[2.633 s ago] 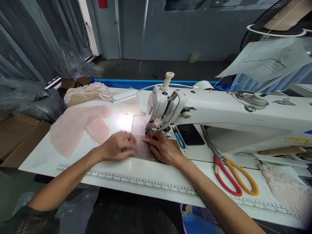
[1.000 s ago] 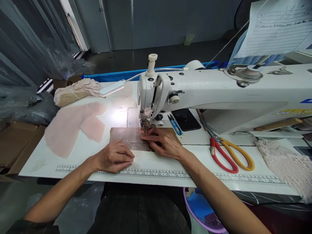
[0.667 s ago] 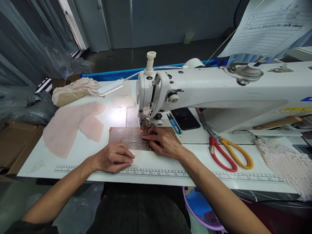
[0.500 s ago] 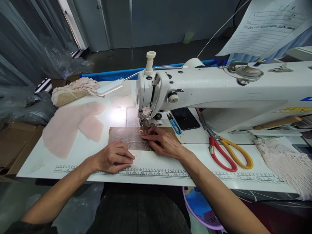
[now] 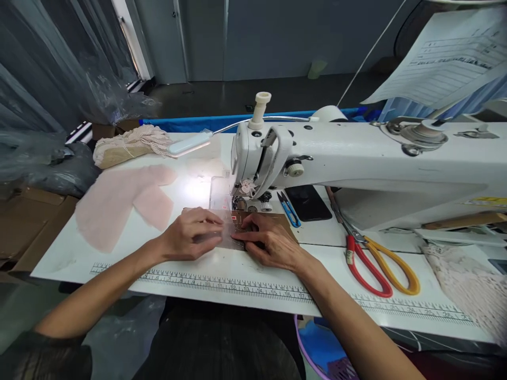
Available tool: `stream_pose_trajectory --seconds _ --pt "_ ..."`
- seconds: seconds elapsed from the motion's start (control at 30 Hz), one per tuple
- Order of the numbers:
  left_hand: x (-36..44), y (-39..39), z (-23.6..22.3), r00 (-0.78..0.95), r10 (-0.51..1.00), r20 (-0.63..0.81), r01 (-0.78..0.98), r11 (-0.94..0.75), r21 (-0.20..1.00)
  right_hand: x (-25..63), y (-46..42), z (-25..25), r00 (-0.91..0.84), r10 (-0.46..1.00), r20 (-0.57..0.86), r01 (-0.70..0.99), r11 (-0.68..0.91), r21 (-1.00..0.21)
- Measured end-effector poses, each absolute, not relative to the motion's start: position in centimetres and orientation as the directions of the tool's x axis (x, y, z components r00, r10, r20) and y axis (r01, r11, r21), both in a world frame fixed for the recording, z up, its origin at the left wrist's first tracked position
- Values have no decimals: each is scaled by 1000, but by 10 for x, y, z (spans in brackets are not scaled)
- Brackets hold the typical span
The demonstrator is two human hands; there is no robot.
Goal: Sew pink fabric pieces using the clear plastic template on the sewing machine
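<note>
A sheer pale fabric piece (image 5: pixel 227 232) lies over a brown plate (image 5: pixel 282 224) in front of the sewing machine's presser foot (image 5: pixel 237 203). My left hand (image 5: pixel 192 235) rests on the plate's left part, fingers stretched to the right over the fabric and slightly apart. My right hand (image 5: pixel 269 240) is on the plate's right part, its fingertips and thumb drawn together and pressing on the fabric just below a small red mark (image 5: pixel 234 217). The fabric's edges under my fingers are hard to make out.
The white sewing machine (image 5: pixel 356 153) spans the right side. Blue thread snips (image 5: pixel 289 209), a black phone (image 5: pixel 309 202) and red-and-yellow-handled scissors (image 5: pixel 372 258) lie to the right. Pink cut pieces (image 5: pixel 114 206) and a lace bundle (image 5: pixel 132 144) are at left.
My left hand has moved away from the table's front edge, up onto the plate and nearer the right hand. My right hand keeps about the same place on the plate. The camera view has shifted slightly.
</note>
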State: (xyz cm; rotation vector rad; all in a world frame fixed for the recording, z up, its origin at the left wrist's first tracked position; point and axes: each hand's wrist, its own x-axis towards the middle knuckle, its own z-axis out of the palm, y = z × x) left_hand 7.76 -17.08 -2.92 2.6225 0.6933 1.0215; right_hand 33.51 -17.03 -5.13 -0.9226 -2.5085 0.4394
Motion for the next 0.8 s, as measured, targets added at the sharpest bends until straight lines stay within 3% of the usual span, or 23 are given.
stream_pose_trajectory --seconds 0.07,0.17,0.27,0.37,0.63,0.8 --pt "88 -159 -32 700 481 528 459 -869 183 335 -171 -53 -679 675 288 538 725 -429" --pt "102 -143 -41 805 426 413 502 -860 -91 335 -171 -55 -676 670 306 534 732 -423" --pt "108 -129 -46 845 445 296 512 -833 -209 334 -170 -59 -652 680 334 547 728 -414" --pt "108 -118 -44 842 486 236 533 -817 -219 332 -168 -64 -601 728 331 607 685 -404" --pt "103 -114 -36 807 563 178 585 -804 -108 329 -169 -67 -563 766 311 661 643 -386" --pt "100 -115 -41 798 563 215 585 -809 -51 329 -169 -65 -566 762 314 657 648 -387"
